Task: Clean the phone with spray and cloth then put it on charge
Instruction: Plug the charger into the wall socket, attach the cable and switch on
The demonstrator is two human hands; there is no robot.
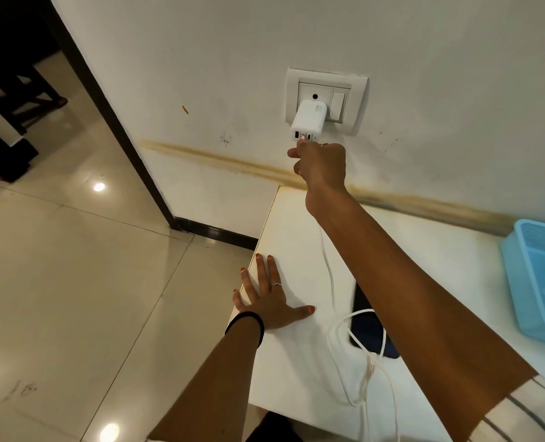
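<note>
So the white table takes up the lower right of the view, pushed up against a white wall that has a yellowish stain line running across it. Over at 3 o'clock there's a light blue plastic basket sitting on the table near the wall. The dark phone lies flat on the tabletop around 5 o'clock, partly hidden under the right forearm, with loops of the white cable lying across it. The cable runs up toward 12 o'clock, where a white multi-port charger is plugged into the wall socket plate. The right hand is raised up at the charger's bottom edge, fingers curled and pinching the cable's plug end right at one of the ports — can't tell if it's fully seated. The left hand is flat on the table's left edge around 6 o'clock, fingers straight and spread, holding nothing — just pressing down on the surface.
</note>
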